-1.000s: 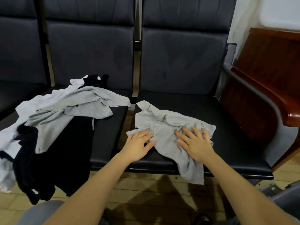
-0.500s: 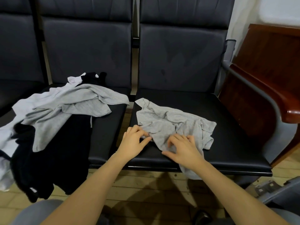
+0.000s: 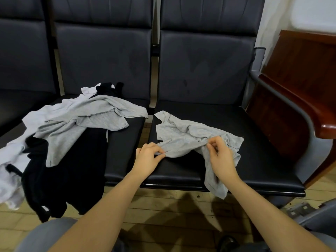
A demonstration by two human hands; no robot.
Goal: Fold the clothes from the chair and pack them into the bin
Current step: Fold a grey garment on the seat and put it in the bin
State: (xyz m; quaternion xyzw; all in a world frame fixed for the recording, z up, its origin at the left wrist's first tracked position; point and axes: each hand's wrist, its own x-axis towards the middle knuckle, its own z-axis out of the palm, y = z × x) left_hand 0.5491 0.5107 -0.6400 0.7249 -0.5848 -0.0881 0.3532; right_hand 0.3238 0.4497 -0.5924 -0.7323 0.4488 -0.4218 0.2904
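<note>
Black seats: a row of padded chairs (image 3: 200, 70) fills the upper and middle frame, their backs upright behind the seat pads
Wooden furniture: a dark red-brown piece (image 3: 300, 84) stands at the right edge, just beside the chair's grey armrest
Floor: pale wooden boards (image 3: 163, 206) run along the lower frame under the seats
Clothes pile: grey, white and black garments (image 3: 76, 124) lie heaped on the seat at centre left, the black one hanging over the front edge
Grey garment: a crumpled light-grey piece (image 3: 183, 135) lies on the right-hand seat, one end drooping over the front edge
Left hand: the left hand (image 3: 148, 159) pinches the garment's near edge between thumb and fingers
Right hand: the right hand (image 3: 221, 157) is curled, fingertips pinching a raised fold of the same garment
</note>
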